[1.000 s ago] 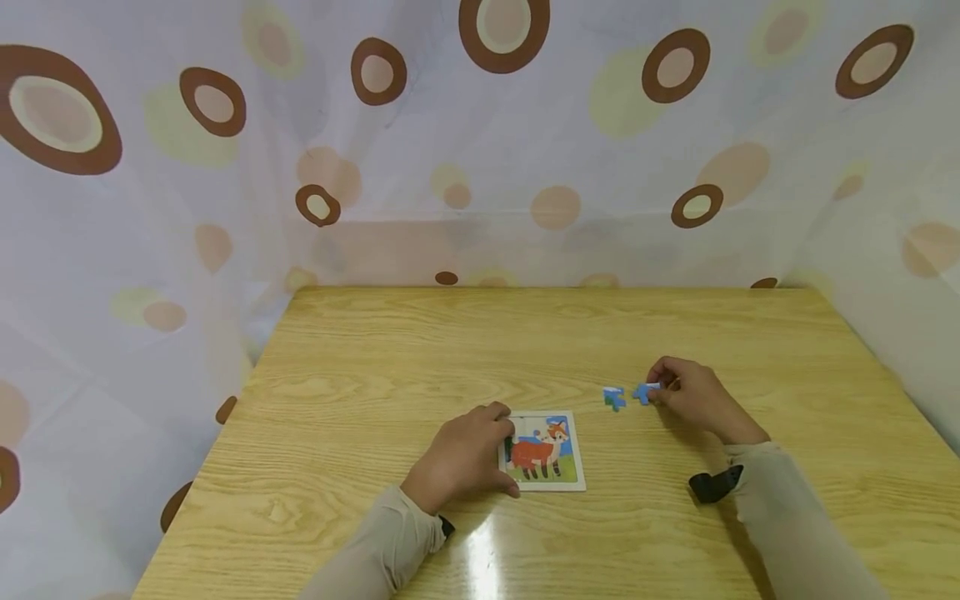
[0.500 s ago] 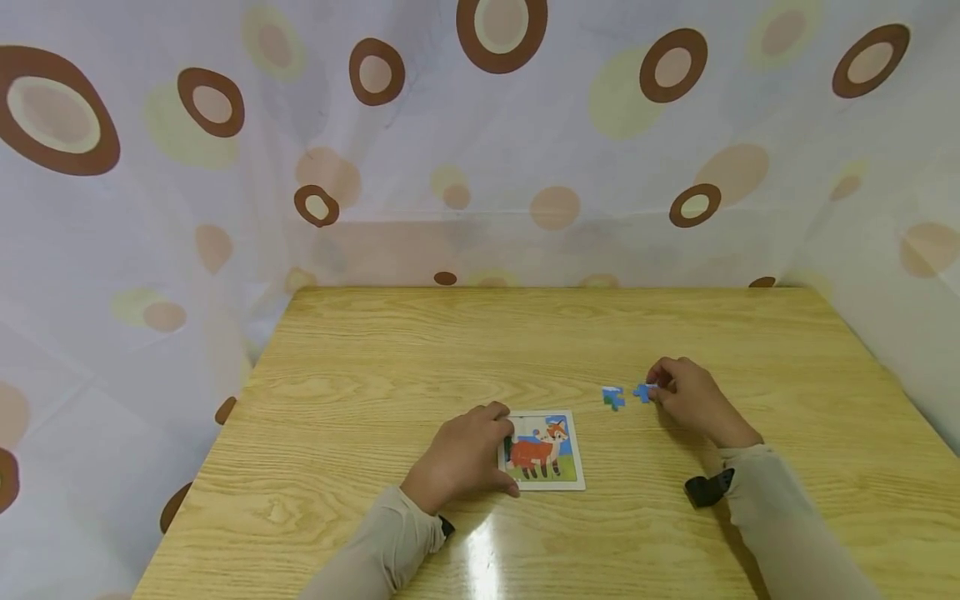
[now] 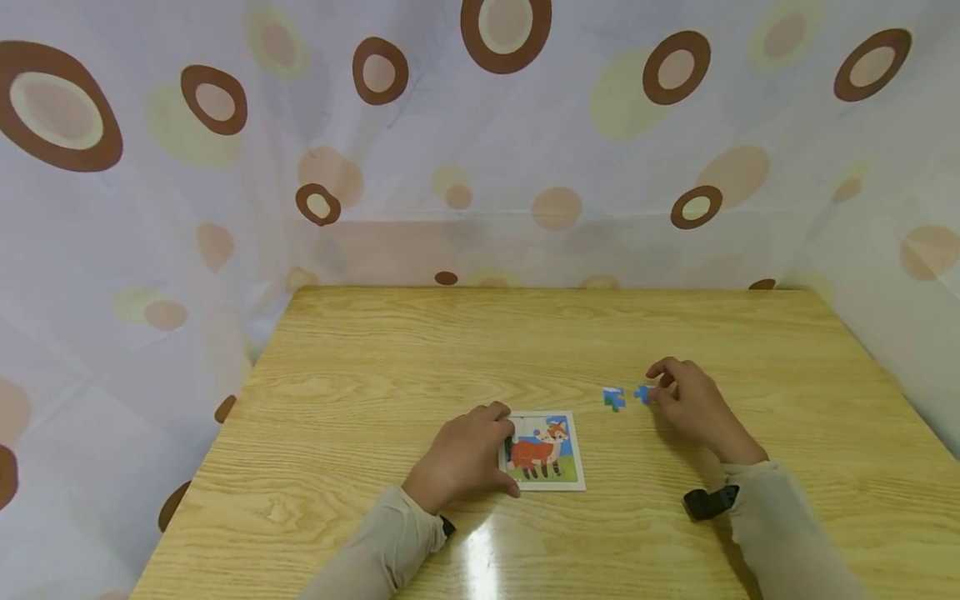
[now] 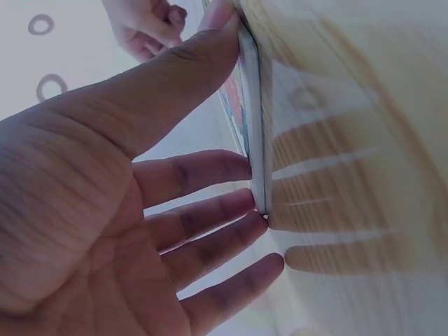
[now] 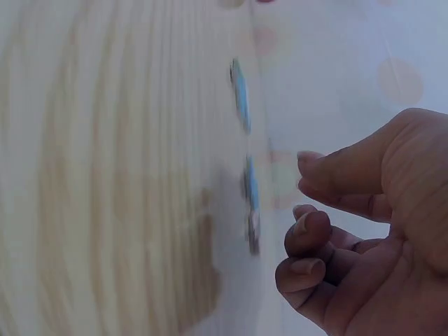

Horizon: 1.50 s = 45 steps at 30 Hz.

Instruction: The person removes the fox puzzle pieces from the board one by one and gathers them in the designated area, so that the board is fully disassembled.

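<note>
A square jigsaw puzzle [image 3: 542, 452] with a white border and a red deer picture lies flat on the table. My left hand [image 3: 465, 457] holds its left side, thumb at the near corner and fingers along the left and far edges. In the left wrist view, fingertips touch the puzzle's edge [image 4: 260, 133]. Two blue jigsaw pieces lie to the right: one with green and white [image 3: 613, 399], and another [image 3: 641, 394] beside my right hand [image 3: 697, 410]. The right wrist view shows that hand's fingers loosely bent, apart from the pieces [image 5: 242, 98], with nothing between them.
The wooden table [image 3: 420, 350] runs back to a white curtain [image 3: 510, 158] with brown, peach and yellow spots, which also hangs at both sides. Glare shines near the table's front. A black strap device [image 3: 708, 502] sits at the right wrist.
My right hand, which was pinching the right-hand blue jigsaw piece, has let go, its index finger lifting off. The piece has shifted slightly. My left hand and the puzzle stay still.
</note>
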Motion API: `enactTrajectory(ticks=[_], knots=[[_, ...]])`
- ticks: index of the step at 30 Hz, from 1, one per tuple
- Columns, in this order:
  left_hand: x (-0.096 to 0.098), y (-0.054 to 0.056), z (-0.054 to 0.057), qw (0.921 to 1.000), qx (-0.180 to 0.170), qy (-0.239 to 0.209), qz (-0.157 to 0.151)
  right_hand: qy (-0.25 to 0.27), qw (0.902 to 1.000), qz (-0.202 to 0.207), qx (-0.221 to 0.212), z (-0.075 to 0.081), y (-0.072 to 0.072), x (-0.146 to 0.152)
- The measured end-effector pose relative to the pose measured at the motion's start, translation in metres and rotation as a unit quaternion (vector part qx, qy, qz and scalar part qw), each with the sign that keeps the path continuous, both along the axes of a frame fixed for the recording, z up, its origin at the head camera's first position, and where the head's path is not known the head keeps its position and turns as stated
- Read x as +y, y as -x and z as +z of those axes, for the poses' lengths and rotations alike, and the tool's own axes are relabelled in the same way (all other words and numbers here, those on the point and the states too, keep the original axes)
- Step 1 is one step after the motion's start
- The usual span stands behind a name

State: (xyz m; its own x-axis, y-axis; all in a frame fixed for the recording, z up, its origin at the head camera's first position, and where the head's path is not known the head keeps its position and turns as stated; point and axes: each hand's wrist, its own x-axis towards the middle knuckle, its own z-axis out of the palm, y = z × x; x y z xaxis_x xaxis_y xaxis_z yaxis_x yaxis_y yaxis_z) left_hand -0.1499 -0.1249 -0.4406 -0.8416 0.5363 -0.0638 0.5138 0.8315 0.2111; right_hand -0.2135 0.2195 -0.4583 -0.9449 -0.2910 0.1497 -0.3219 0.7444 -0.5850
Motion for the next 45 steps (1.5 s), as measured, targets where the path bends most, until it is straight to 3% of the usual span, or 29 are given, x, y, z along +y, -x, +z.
enactTrajectory(ticks=[7, 12, 16, 20, 26, 34, 45], knots=[[-0.002, -0.003, 0.005, 0.9992, 0.014, 0.038, 0.001, 0.022, 0.997, 0.056, 0.049, 0.004, 0.001, -0.037], [-0.005, -0.006, 0.01, 0.9968, 0.026, 0.076, 0.002, 0.03, 0.9953, 0.075, 0.054, 0.003, 0.005, -0.061], [-0.007, -0.008, 0.014, 0.9964, 0.027, 0.081, 0.003, 0.036, 0.9939, 0.097, 0.039, 0.004, 0.003, -0.077], [-0.005, -0.007, 0.016, 0.9974, 0.044, 0.058, 0.0, 0.039, 0.9893, 0.14, 0.013, 0.005, -0.003, -0.092], [0.002, -0.005, 0.009, 0.998, 0.047, 0.04, -0.013, 0.017, 0.9791, 0.202, -0.017, 0.005, -0.015, -0.114], [0.005, -0.006, 0.001, 0.9973, 0.038, 0.062, -0.014, -0.03, 0.9799, 0.197, 0.005, 0.002, -0.029, -0.129], [0.005, -0.005, -0.001, 0.9994, 0.024, 0.024, -0.009, -0.074, 0.9784, 0.192, 0.019, 0.008, -0.035, -0.129]])
